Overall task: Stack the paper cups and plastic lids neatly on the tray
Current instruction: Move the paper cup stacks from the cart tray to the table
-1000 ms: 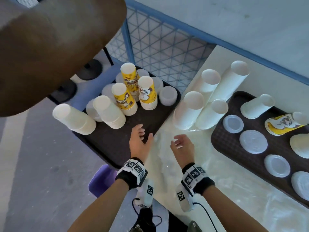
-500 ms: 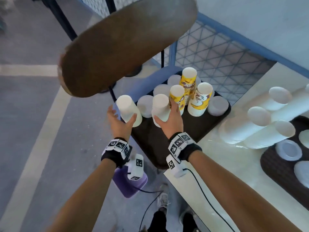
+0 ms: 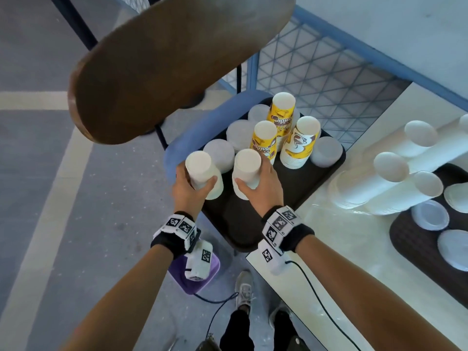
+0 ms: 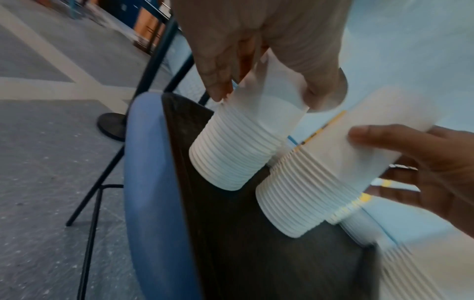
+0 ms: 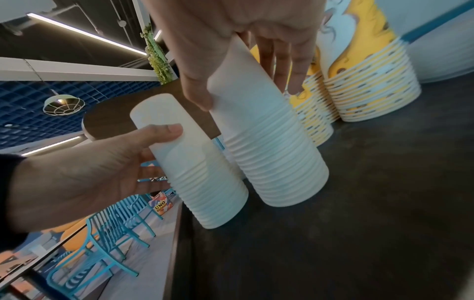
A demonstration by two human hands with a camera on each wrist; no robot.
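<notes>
The left hand (image 3: pixel 188 192) is gripping a tilted white stack (image 3: pixel 203 174) at the near left edge of the dark tray (image 3: pixel 240 224), which is sitting on a blue chair (image 3: pixel 202 122). The right hand (image 3: pixel 260 190) is wrapping around a second white stack (image 3: pixel 246 171) standing just beside it. Behind them, three yellow stacks (image 3: pixel 282 117) and frosted lid piles (image 3: pixel 326 150) are crowding the tray's far end.

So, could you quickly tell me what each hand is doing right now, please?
Left hand: holding the left white cup stack, fingers wrapped around it.
Right hand: holding the right white cup stack the same way.
</notes>
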